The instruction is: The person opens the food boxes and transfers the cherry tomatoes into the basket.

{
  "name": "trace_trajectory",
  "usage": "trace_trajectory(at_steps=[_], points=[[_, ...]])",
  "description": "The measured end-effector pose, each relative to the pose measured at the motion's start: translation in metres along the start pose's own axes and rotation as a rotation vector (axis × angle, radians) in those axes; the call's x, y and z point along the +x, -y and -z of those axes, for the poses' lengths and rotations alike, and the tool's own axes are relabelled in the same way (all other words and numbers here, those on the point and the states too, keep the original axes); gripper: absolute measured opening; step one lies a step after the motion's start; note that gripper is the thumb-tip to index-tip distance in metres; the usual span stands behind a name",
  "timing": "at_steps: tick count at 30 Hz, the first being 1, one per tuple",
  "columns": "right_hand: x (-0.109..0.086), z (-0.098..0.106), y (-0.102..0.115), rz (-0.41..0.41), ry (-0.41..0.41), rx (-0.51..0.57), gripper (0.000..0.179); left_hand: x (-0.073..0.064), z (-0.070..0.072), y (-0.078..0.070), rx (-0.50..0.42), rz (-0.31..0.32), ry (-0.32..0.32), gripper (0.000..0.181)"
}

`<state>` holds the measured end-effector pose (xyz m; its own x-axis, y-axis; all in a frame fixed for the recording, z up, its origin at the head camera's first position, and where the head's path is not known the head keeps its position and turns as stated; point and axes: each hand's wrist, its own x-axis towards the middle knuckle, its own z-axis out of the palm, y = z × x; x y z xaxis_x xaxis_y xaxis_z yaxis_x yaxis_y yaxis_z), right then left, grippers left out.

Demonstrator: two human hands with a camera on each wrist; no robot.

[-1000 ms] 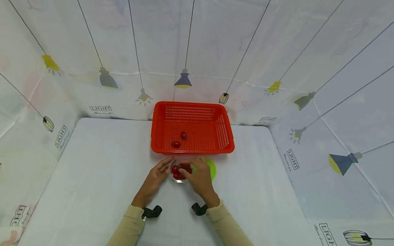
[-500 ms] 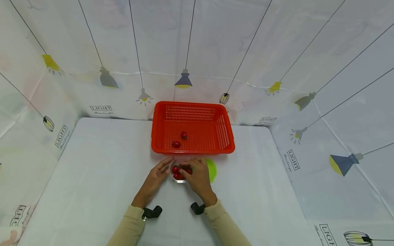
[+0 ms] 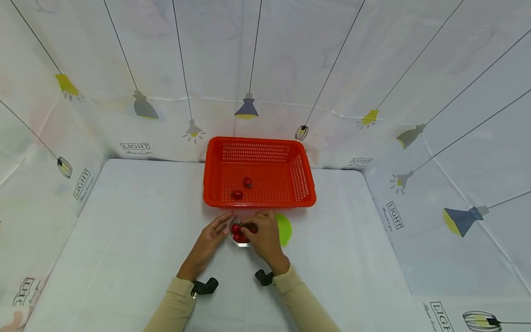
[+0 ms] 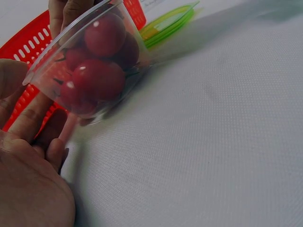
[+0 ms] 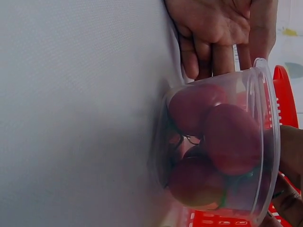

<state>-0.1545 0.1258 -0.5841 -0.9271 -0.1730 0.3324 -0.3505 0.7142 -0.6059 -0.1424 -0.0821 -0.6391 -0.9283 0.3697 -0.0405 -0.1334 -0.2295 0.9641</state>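
Note:
A clear plastic tub (image 4: 135,28) of cherry tomatoes (image 4: 102,80) stands on the white-covered table, in front of a red basket. My left hand (image 3: 210,236) lies along its left side, fingers loosely extended and touching the wall close to the rim. From the right, my right hand (image 3: 267,236) reaches over the rim with thumb and fingers curled round a dark red cherry tomato (image 3: 252,227) at the top of the pile. In the right wrist view the tub's wall (image 5: 265,142) shows several tomatoes inside, and the right fingertips are partly hidden behind it.
The red slotted basket (image 3: 265,204) stands behind the tub with two cherry tomatoes (image 3: 237,194) in it. A bright green lid (image 3: 284,229) lies just right of the right hand. Printed sheeting (image 3: 182,69) rises behind the table (image 3: 141,221).
My right hand and forearm have shifted slightly left, with the fingers still at the tomatoes; more of the green lid shows. My left hand has stayed at the tub.

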Motion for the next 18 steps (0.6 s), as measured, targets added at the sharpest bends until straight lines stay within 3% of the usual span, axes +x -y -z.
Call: trace_trajectory(at_steps=[7, 18], points=[[-0.001, -0.001, -0.001, 0.014, -0.014, -0.001, 0.006, 0.000, -0.001, -0.002, -0.004, 0.023, -0.012, 0.051], [-0.004, 0.009, 0.010, 0.011, -0.063, 0.040, 0.006, -0.001, 0.001, -0.002, 0.031, 0.001, 0.004, 0.052]])
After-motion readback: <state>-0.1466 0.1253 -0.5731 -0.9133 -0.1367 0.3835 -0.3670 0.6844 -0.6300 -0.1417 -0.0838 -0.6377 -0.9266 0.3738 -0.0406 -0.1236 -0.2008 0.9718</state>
